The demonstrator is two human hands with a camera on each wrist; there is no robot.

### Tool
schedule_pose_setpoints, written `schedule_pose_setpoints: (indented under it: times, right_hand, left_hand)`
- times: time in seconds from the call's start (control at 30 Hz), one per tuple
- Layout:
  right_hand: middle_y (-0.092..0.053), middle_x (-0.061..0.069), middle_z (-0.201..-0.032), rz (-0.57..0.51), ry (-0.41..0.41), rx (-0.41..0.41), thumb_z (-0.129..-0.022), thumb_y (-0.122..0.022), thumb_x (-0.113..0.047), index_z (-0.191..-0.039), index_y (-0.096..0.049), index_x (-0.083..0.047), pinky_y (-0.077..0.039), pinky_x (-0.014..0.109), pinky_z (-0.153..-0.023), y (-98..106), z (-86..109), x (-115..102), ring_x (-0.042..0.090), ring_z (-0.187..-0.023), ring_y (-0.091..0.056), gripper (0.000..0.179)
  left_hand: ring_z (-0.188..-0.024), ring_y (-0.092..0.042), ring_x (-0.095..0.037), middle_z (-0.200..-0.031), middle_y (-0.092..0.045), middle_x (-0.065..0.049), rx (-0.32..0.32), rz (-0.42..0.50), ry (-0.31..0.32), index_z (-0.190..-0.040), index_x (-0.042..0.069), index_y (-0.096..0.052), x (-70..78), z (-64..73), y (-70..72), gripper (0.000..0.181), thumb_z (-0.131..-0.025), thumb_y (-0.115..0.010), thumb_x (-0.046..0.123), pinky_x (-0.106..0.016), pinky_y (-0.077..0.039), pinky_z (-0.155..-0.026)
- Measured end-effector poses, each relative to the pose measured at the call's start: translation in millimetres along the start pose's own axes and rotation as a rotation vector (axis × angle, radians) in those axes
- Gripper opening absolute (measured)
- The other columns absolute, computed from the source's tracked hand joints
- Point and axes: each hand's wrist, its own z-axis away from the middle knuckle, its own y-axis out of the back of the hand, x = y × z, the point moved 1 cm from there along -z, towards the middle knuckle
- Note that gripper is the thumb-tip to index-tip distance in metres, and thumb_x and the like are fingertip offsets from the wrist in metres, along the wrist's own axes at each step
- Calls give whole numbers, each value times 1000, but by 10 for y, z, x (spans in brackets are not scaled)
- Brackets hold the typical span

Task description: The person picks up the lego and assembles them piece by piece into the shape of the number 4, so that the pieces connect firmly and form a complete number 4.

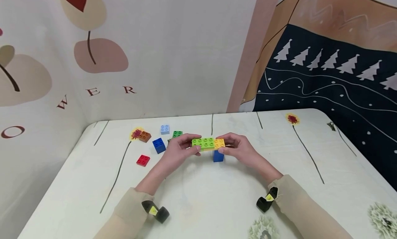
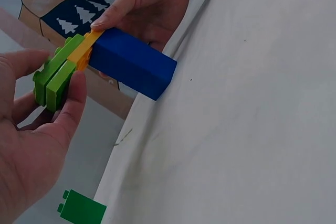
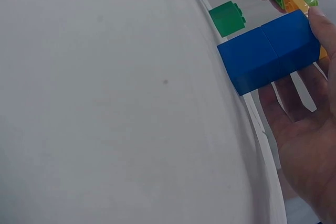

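Both hands are on one joined toy brick build. My left hand (image 1: 180, 147) pinches its light green bricks (image 1: 203, 142) between thumb and fingers; the left wrist view shows two of these, one over the other. At the right end, my right hand (image 1: 243, 150) grips the yellow-orange brick (image 1: 219, 143) with its thumb on the near side and fingers behind. Beneath that end is a column of two blue bricks (image 3: 270, 51), reaching down toward the table. The right hand's lower fingers spread beside this blue column in the right wrist view.
Left of the build, loose bricks lie on the white cloth-covered table (image 1: 198, 204): a brown brick (image 1: 144, 136), a light blue brick (image 1: 165, 129), a dark blue brick (image 1: 159, 146), a red brick (image 1: 143, 160) and a green brick (image 1: 177, 133). A printed curtain (image 1: 173, 52) hangs behind.
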Motion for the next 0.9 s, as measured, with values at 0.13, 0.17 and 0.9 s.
schedule_pose_setpoints:
  times: [0.13,0.17,0.9]
  right_hand:
    - [-61,8,-119,4,3,1,-82,-75,-27,-120,-61,-11,-53,32,-85,3,2,1,24,-107,-59,43]
    - [-61,8,-119,6,4,1,-82,-75,-27,-120,-61,-11,-53,32,-85,3,3,-1,24,-107,-59,44]
    - [-61,10,-119,-7,0,-5,-84,-73,-22,-121,-59,-9,-53,31,-84,6,5,2,25,-107,-59,42]
  left_hand:
    - [-96,-62,-24,-118,-55,-8,10,27,-4,-123,14,-62,3,-20,-17,32,-91,-65,16,-33,-54,-82]
    - [-97,-62,-24,-119,-55,-8,14,33,-7,-123,13,-61,6,-25,-24,33,-91,-65,16,-34,-53,-83]
    - [-86,-63,-22,-112,-61,-3,86,-90,-1,-114,12,-69,55,-66,-67,26,-90,-66,22,-31,-54,-78]
